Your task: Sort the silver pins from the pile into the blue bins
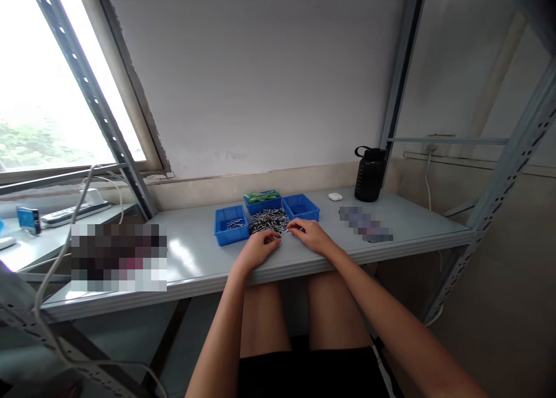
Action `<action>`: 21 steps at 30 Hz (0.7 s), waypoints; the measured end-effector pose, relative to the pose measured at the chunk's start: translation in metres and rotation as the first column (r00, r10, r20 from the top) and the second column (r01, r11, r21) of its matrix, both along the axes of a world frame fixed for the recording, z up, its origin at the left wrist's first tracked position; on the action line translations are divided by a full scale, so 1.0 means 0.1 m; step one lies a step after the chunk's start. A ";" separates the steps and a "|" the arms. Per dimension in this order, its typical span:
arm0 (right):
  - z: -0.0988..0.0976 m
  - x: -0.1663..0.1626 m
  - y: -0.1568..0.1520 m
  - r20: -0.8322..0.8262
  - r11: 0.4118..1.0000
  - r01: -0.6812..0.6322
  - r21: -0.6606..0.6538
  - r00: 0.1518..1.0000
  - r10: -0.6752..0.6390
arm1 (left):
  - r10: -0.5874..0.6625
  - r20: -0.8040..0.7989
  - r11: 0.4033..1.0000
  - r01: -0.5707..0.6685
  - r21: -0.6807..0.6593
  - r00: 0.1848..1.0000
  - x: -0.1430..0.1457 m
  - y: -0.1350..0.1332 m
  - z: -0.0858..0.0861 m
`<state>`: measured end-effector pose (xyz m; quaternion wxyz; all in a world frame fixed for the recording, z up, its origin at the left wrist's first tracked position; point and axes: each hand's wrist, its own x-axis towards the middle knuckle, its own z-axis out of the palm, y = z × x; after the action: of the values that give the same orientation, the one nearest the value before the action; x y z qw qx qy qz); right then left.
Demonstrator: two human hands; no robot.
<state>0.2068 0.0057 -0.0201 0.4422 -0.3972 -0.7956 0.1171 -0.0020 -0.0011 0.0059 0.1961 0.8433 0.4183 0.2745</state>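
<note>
A heap of small metal pins or screws [268, 219] lies on the grey table [195, 256] in front of me. My left hand [259, 248] and my right hand [309, 234] rest at the heap's near edge, fingers curled. Between their fingertips they pinch a thin metal piece [284, 232]. Behind the heap stand three blue bins: the left bin [230, 225] holds a few metal pieces, the middle bin [262, 201] holds green parts, and the contents of the right bin [301, 207] are hidden.
A black water bottle [369, 174] and a small white case [335, 196] stand at the back right. Grey shelf posts [499, 183] frame the table. A power strip [72, 211] and cables lie by the window on the left.
</note>
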 end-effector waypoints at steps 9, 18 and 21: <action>0.01 -0.01 -0.03 0.038 0.999 -0.020 -0.030 0.999 0.021 | -0.005 -0.063 1.000 0.005 0.007 0.998 0.00 -0.01 -0.01; 0.03 -0.02 -0.05 0.017 1.000 0.015 -0.023 1.000 -0.014 | 0.006 -0.097 1.000 -0.006 0.006 0.995 0.00 -0.01 0.00; 0.04 -0.02 -0.06 0.018 0.999 0.020 -0.037 1.000 -0.019 | -0.002 -0.095 1.000 0.002 0.000 0.995 0.00 -0.01 0.00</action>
<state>0.2046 -0.0001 -0.0160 0.4287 -0.4143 -0.7933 0.1238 -0.0020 -0.0020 0.0057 0.1762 0.8560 0.4261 0.2340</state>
